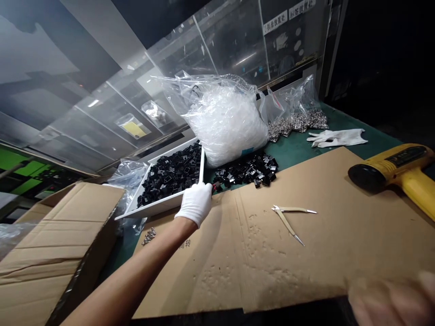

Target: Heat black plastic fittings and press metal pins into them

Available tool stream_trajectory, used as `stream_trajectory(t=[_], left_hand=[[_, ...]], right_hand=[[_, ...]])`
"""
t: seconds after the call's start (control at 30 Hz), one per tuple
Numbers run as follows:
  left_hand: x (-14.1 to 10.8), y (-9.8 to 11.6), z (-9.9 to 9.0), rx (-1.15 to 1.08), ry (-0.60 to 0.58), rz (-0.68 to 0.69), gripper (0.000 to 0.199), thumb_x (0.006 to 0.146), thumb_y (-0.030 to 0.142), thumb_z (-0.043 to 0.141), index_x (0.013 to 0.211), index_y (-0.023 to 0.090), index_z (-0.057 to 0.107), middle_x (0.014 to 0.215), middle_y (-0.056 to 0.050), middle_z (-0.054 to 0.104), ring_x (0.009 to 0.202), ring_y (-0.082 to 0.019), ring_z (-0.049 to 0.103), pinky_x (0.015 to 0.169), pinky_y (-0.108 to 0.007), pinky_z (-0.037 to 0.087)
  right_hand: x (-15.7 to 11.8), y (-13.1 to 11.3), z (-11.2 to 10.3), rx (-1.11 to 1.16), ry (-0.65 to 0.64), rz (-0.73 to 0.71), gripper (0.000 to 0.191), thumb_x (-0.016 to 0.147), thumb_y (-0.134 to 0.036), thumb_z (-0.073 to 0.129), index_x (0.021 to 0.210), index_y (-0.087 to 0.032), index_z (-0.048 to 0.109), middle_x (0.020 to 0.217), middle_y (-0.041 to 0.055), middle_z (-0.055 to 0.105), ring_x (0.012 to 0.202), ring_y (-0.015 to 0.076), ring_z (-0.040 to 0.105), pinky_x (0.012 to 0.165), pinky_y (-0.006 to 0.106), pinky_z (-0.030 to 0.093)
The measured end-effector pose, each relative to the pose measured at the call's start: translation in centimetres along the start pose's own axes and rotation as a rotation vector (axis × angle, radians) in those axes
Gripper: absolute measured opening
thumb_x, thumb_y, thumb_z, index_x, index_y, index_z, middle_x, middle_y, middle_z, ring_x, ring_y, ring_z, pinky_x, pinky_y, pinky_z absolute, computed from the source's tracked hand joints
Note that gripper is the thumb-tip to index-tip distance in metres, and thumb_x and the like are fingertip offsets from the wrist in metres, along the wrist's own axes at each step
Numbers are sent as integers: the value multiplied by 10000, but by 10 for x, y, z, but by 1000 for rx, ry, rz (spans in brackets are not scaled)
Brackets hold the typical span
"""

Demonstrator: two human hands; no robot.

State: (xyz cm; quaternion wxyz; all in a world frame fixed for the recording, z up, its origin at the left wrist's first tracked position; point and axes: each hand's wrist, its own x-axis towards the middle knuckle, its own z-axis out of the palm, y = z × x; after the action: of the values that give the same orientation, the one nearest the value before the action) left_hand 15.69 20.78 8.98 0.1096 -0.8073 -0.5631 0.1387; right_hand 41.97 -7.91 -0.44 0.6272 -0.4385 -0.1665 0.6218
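has left hand (195, 204), nearer than right hand (390, 301), beside black parts (251, 170) spreading rightward — cannot tell either grip, open or closed.

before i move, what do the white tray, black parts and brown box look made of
White tray: probably smooth, semi-matt plastic, judging by its thin, even walls, though painted metal is possible. Black parts: likely glossy moulded plastic, given their sharp highlights. Brown box: dull cardboard, by its creases.

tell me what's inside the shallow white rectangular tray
The shallow white rectangular tray holds a heap of small glossy black parts. The heap covers the tray's floor, so whatever lies beneath the top layer cannot be seen.
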Motion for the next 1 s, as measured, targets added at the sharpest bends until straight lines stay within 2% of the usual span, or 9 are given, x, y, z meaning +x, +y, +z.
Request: stream_trajectory(t=[0.1, 0.2, 0.3, 0.43, 0.53, 0.63, 0.83, 0.9, 1.0], left_hand=[[-16, -7, 2, -126, 11, -47, 198, 916, 294, 583, 1041, 149, 635, 902, -105, 694, 809, -249, 667, 745, -353, 501], [-46, -4, 4, -580, -28, -125, 284, 966, 345, 536, 1169, 147, 562, 863, -35, 653, 719, -162, 596, 690, -278, 488], [-91, 5, 4, -1259, -261, -135, 393, 985, 430, 545, 1271, 162, 532, 864, -19, 624, 679, -142, 528, 632, -270, 445], [-149, 21, 3, -1684, -480, 16, 323, 978, 410, 578, 1143, 135, 613, 824, -32, 609, 665, -135, 505, 678, -297, 416], [-177, 30, 6, -1802, -533, 23, 271, 934, 380, 644, 1048, 134, 643, 749, -30, 610, 664, -146, 506, 699, -303, 419], [-194, 33, 15, -1892, -597, -10, 321, 869, 415, 725, 983, 124, 654, 700, -30, 600, 642, -148, 495, 637, -284, 386], [-206, 19, 40, -2027, -574, 77, 526, 803, 557, 783, 1113, 145, 680, 927, -77, 647, 828, -201, 546, 784, -329, 443], [-207, 15, 46, -2044, -568, 126, 560, 793, 561, 788, 1176, 165, 683, 1047, -94, 645, 926, -234, 560, 844, -354, 453], [-211, 15, 53, -1992, -567, 110, 572, 776, 542, 802, 1196, 171, 692, 1018, -85, 642, 917, -233, 556, 821, -343, 451]], right_hand=[[9, -3, 24, 79, -75, 3, 535, 844, -840, 471, 659, -349, 576, 449, 0, 286, 386, 186, 298, 358, 346, 264], [20, 0, 55, 26, -44, 29, 504, 946, -683, 575, 685, -254, 536, 540, -56, 273, 454, 121, 233, 408, 267, 226], [36, 9, 80, -175, 22, -43, 399, 893, -610, 725, 875, -219, 646, 645, -41, 423, 528, 116, 354, 461, 245, 292], [50, 20, 99, -341, -66, -135, 485, 875, -559, 753, 1224, -226, 700, 1020, 62, 671, 641, 156, 528, 540, 282, 415], [51, 22, 109, -360, -184, -120, 552, 877, -530, 761, 1344, -250, 671, 833, 18, 662, 538, 133, 436, 514, 288, 385], [47, 28, 118, -355, -231, -100, 544, 878, -510, 770, 1341, -235, 696, 554, -51, 488, 519, 152, 422, 532, 294, 395], [46, 49, 125, -370, -270, -46, 476, 879, -480, 797, 1261, -204, 729, 757, 24, 669, 666, 176, 575, 618, 297, 459], [46, 53, 128, -354, -263, -27, 469, 875, -485, 802, 1234, -196, 721, 759, 26, 674, 676, 180, 593, 624, 297, 473], [45, 55, 133, -349, -265, -8, 455, 862, -502, 809, 1191, -202, 713, 706, 5, 653, 656, 181, 603, 634, 303, 496]])
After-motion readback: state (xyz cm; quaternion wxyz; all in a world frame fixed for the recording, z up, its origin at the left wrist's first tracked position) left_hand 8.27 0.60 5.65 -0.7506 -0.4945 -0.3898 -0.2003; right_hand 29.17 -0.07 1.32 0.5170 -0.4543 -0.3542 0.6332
